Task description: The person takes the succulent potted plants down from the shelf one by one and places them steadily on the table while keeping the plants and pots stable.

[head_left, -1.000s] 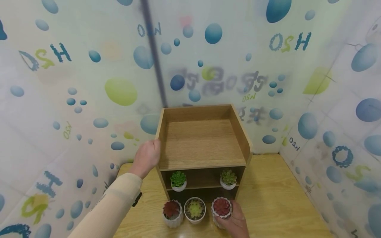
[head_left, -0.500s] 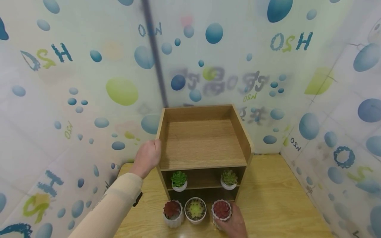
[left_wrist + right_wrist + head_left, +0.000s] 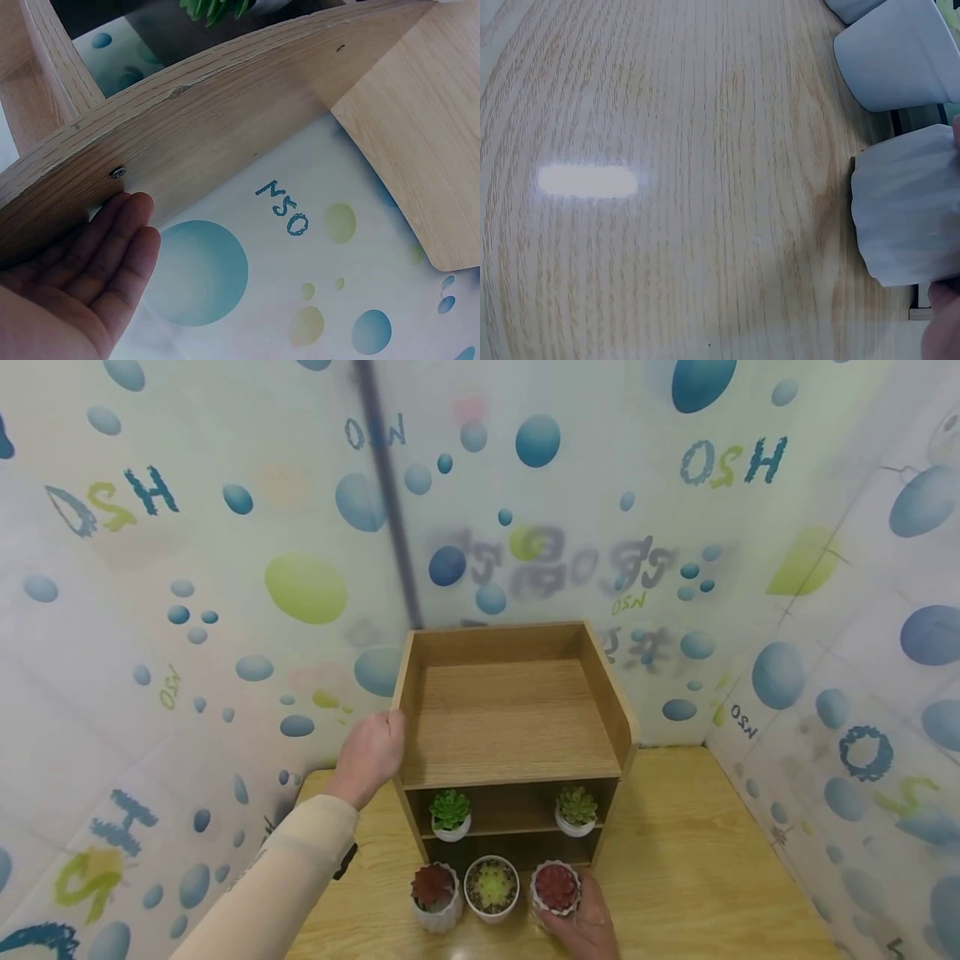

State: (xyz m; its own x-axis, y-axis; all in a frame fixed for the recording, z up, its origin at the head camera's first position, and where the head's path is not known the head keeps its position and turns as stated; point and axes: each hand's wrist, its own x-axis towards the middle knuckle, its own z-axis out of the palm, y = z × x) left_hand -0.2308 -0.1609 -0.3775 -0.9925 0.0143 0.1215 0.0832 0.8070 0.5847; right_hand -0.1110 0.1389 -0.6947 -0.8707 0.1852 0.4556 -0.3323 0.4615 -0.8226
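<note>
In the head view my left hand (image 3: 372, 753) holds the left side panel of a small wooden shelf (image 3: 517, 718); the left wrist view shows its fingers (image 3: 135, 247) along the panel's outer face. My right hand (image 3: 588, 920) grips a potted red succulent (image 3: 557, 888) in a fluted white pot, thumb in front. That pot (image 3: 907, 206) stands at the right of the right wrist view, upright on the table. Left of it are a potted yellow-green succulent (image 3: 492, 888) and another potted red succulent (image 3: 433, 893), in a row before the shelf.
On the shelf's middle board sit a bright green potted plant (image 3: 450, 814) at left and a duller green potted succulent (image 3: 576, 812) at right. The wooden table (image 3: 675, 860) meets patterned wall sheets (image 3: 480, 502) behind and at both sides.
The right hand and the potted red succulent it grips have shifted very slightly left, toward the middle pot. My left hand stays on the shelf panel.
</note>
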